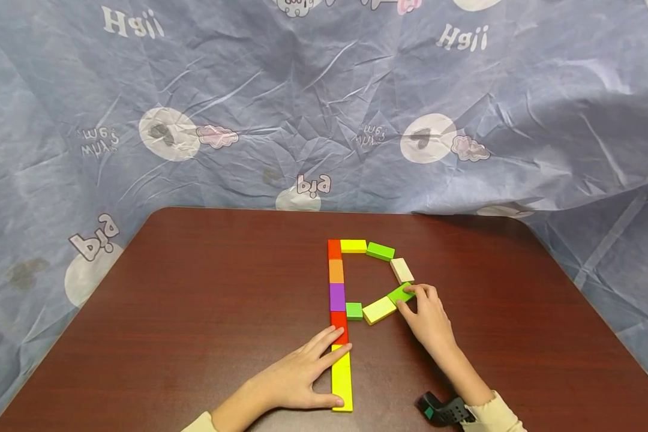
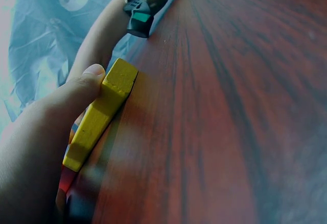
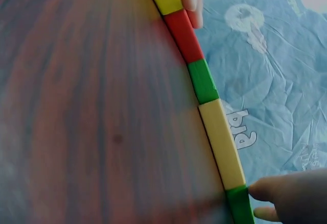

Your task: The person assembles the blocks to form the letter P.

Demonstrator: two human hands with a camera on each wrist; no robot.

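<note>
Colored blocks lie on the table in a P-like outline. My right hand (image 1: 426, 315) pinches a bright green block (image 1: 399, 293) between thumb and fingers, at the loop's lower right. This block meets a pale yellow block (image 1: 379, 310) and reaches up to the cream block (image 1: 402, 270). My left hand (image 1: 297, 375) lies spread over the lower stem. Its fingertips touch the lower red block (image 1: 339, 319) and the top of the bright yellow section (image 1: 342, 384); its thumb (image 2: 92, 78) presses near that section's near end, as the left wrist view shows.
Orange (image 1: 336, 271) and purple (image 1: 337, 297) blocks form the upper stem below a red one (image 1: 334, 249). Yellow (image 1: 353, 246) and green (image 1: 380, 251) blocks make the loop's top. A small green block (image 1: 354, 311) joins the stem. A black wrist device (image 1: 441, 410) sits by the right sleeve.
</note>
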